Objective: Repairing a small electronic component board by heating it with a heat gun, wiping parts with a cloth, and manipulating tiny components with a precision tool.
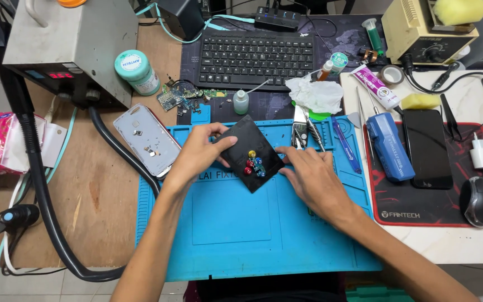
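Observation:
A flat black rectangular plate [240, 140] lies tilted on the blue work mat [230, 223]. On it sit several small coloured knobs [253, 162], red, yellow and blue. My left hand [197, 154] grips the plate's left and upper edge, thumb on top. My right hand [308, 176] rests on the mat with its fingers against the plate's right edge.
A silver phone back cover [146, 138] lies left of the mat. Tweezers [299, 134], a blue pen tool [346, 145] and crumpled tissue [315, 95] sit at the mat's top. A black keyboard [255, 56], blue electric screwdriver [389, 145], black phone [429, 148], mouse [479, 201] and thick black hose [46, 201] surround it.

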